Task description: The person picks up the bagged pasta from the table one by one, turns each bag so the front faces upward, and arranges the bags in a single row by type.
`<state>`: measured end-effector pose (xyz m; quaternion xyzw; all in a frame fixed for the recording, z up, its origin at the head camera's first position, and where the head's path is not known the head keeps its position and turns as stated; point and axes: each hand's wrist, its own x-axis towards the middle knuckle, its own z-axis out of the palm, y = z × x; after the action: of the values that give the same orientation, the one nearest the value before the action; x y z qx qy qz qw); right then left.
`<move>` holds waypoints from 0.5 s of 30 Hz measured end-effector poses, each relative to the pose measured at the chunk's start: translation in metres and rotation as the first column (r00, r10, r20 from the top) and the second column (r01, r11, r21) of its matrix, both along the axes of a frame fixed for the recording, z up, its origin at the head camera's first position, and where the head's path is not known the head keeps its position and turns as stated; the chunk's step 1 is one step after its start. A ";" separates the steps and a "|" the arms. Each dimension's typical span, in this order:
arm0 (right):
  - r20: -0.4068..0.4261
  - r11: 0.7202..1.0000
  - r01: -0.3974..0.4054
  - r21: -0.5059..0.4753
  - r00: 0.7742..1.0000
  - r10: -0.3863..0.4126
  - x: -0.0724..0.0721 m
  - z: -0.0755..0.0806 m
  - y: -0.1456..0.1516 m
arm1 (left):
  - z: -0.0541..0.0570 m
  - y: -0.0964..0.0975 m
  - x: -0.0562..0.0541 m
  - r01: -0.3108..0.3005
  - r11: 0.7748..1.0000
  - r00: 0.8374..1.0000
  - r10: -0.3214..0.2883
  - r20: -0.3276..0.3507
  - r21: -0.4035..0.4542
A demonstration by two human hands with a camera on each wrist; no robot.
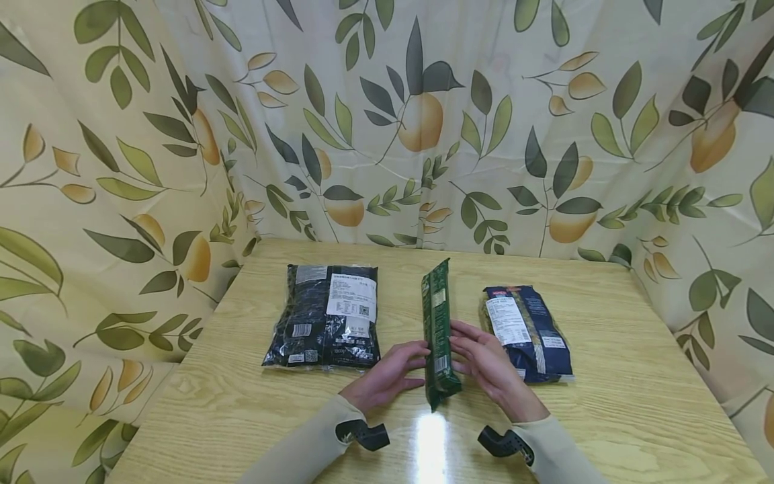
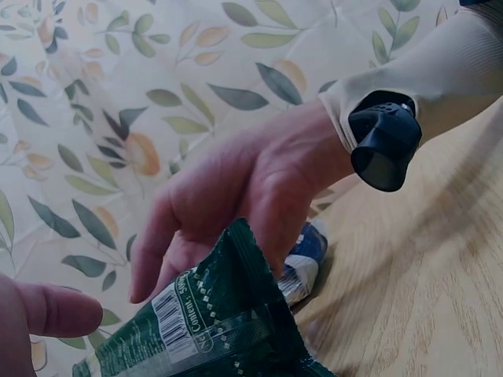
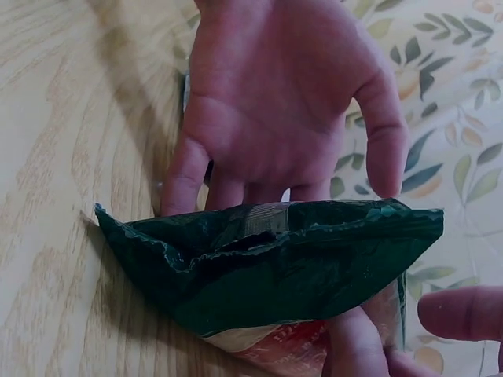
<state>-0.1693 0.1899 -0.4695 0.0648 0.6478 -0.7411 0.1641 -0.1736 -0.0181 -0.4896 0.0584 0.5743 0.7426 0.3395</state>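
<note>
A slim green packet (image 1: 438, 323) with a printed barcode stands on its narrow side on the table, between both hands. My left hand (image 1: 392, 376) touches its left face with extended fingers, the thumb apart from it. On the opposite face rest the fingers of my right hand (image 1: 488, 366), fairly straight. In the left wrist view the packet's crimped end (image 2: 251, 275) and barcode show. The right wrist view shows the green end of the packet (image 3: 299, 275) with a red and cream patch below, and the left palm (image 3: 267, 102) behind it. Some fingertips are hidden by the packet.
A large dark plastic bag (image 1: 308, 316) with white labels lies left of my left hand. A blue packet (image 1: 544, 336) with a white label lies just beyond my right hand. The wooden table (image 1: 199, 403) is bordered by a leaf-patterned curtain (image 1: 387, 168) at its back and sides.
</note>
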 end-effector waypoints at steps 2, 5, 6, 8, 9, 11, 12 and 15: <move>-0.001 1.000 0.000 0.009 1.000 0.000 0.000 0.000 -0.001 | 0.000 0.000 0.000 0.000 1.000 1.000 0.000 -0.008 0.000; -0.011 1.000 -0.018 0.022 1.000 0.018 -0.001 0.001 -0.001 | 0.000 0.000 -0.001 -0.001 1.000 1.000 0.001 -0.011 0.002; -0.015 1.000 -0.021 0.022 1.000 0.021 -0.001 0.001 -0.002 | -0.001 0.000 -0.001 0.001 1.000 1.000 -0.001 -0.013 0.003; -0.027 0.999 -0.029 0.024 0.999 0.030 -0.001 0.001 -0.002 | 0.000 0.000 -0.002 0.005 1.000 1.000 -0.005 -0.016 0.004; -0.033 0.999 -0.035 0.026 0.999 0.036 -0.001 0.001 -0.002 | -0.001 0.000 -0.002 0.006 1.000 1.000 -0.006 -0.015 0.004; -0.047 0.999 -0.044 0.024 0.998 0.045 -0.001 0.002 -0.003 | -0.001 -0.001 -0.002 0.007 1.000 1.000 -0.007 -0.016 0.006; -0.051 0.999 -0.046 0.024 0.998 0.047 -0.001 0.002 -0.004 | -0.001 -0.001 -0.002 0.007 1.000 1.000 -0.007 -0.016 0.008; -0.060 0.998 -0.053 0.027 0.997 0.054 -0.001 0.003 -0.005 | -0.001 -0.001 -0.002 0.005 1.000 1.000 -0.005 -0.013 0.015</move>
<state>-0.1699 0.1849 -0.4669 0.0269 0.6634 -0.7298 0.1632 -0.1751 -0.0192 -0.4907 0.0670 0.5706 0.7458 0.3372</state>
